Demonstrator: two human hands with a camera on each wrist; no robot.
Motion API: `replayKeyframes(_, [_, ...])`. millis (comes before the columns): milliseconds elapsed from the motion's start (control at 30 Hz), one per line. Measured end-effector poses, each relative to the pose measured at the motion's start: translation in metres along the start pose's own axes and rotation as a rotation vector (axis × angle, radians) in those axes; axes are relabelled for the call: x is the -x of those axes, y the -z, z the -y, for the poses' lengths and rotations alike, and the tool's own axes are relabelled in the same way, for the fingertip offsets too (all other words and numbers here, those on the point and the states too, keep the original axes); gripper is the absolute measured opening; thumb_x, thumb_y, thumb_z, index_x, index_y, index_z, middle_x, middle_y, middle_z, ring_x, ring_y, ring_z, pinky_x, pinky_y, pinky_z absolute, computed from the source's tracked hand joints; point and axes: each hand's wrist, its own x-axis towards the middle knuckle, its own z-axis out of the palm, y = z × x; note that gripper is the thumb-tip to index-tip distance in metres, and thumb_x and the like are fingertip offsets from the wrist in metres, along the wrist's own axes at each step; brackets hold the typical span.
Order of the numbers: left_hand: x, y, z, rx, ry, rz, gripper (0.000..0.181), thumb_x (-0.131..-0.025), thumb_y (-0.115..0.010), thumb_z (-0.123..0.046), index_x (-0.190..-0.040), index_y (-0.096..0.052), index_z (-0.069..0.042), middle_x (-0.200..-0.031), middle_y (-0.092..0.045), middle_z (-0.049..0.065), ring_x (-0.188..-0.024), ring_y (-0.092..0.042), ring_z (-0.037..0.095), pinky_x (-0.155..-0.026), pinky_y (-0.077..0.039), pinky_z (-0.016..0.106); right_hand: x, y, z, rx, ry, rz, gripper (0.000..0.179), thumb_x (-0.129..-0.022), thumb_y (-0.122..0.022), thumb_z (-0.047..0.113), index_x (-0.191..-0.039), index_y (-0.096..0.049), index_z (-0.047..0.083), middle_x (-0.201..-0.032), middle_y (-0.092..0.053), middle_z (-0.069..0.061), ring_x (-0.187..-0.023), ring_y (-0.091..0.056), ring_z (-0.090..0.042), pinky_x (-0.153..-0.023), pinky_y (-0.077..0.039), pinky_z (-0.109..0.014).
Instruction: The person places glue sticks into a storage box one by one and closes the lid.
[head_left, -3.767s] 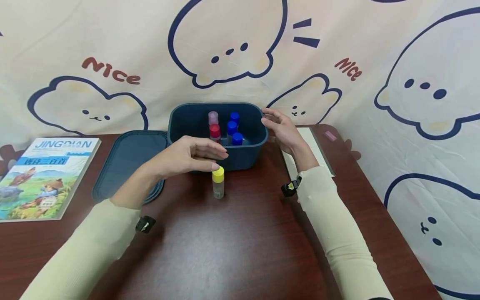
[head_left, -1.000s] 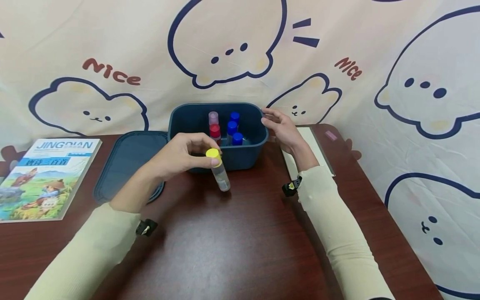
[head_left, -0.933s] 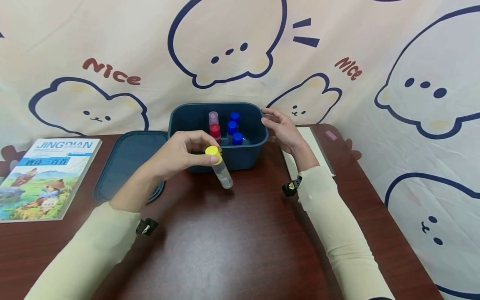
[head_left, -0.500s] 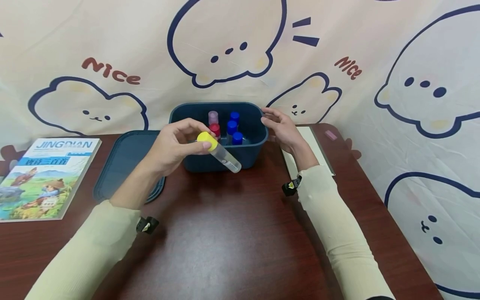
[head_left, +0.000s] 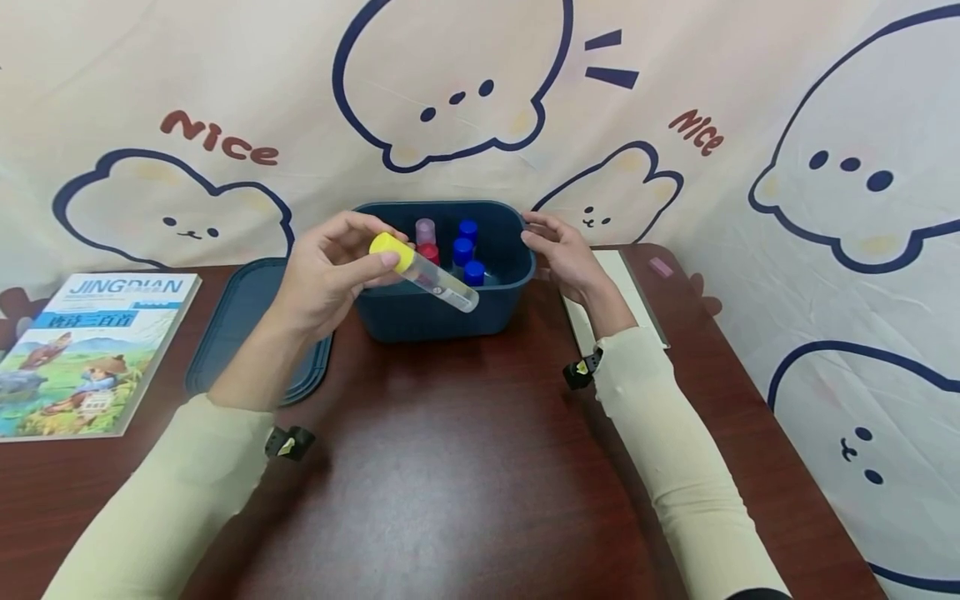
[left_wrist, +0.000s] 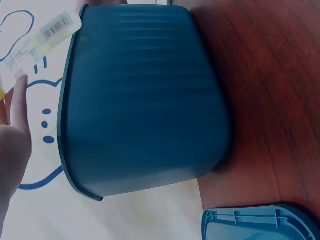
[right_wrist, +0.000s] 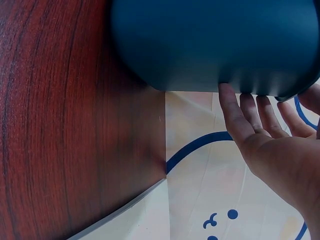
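Fingers of left hand (head_left: 321, 268) pinch yellow cap (head_left: 395, 244), leaving tube (head_left: 444, 285) free near rim of bin (head_left: 438, 321); right hand (head_left: 567, 258), fingers extended, touches bin's right end, likely steadying it.

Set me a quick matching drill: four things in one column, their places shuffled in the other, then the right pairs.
1. Yellow-capped tube
2. Blue-capped tubes
3. Book
4. Lid

A. On the table, between book and bin
B. Inside the bin
C. On the table, left of the lid
D. Held by the left hand

Pairs: 1-D, 2-B, 3-C, 4-A
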Motion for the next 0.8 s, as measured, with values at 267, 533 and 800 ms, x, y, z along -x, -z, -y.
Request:
replayKeyframes(267, [-0.002, 0.005, -0.006, 0.066, -0.048, -0.053, 0.021, -0.093, -0.060, 0.013, -0.106, -0.070, -0.001, -0.107, -0.068, 0.016, -0.098, -0.067, 0.030, -0.081, -0.060, 0.040, -0.001, 0.000, 0.000, 0.002, -0.006, -0.005, 0.046, -0.107, -0.053, 0.019, -0.152, -0.044, 0.014, -0.149, -0.047, -0.010, -0.122, -0.060, -0.034, -0.103, -0.047, -0.052])
replayKeyframes(533, [-0.006, 0.010, -0.009, 0.054, -0.066, -0.092, 0.020, -0.093, -0.063, 0.012, -0.109, -0.069, 0.002, -0.108, -0.069, 0.017, -0.097, -0.066, 0.028, -0.081, -0.059, 0.039, 0.000, 0.000, 0.001, 0.004, -0.007, -0.007, 0.046, -0.107, -0.053, 0.019, -0.152, -0.045, 0.014, -0.148, -0.049, -0.009, -0.123, -0.059, -0.036, -0.101, -0.049, -0.050])
replayKeyframes(800, [-0.007, 0.014, -0.009, 0.009, -0.041, -0.121, 0.022, -0.092, -0.067, 0.009, -0.115, -0.068, 0.007, -0.111, -0.068, 0.017, -0.099, -0.064, 0.027, -0.082, -0.059, 0.036, 0.000, 0.000, 0.001, 0.010, -0.005, -0.005, 0.046, -0.107, -0.053, 0.019, -0.152, -0.045, 0.014, -0.148, -0.049, -0.010, -0.122, -0.060, -0.034, -0.099, -0.051, -0.048])
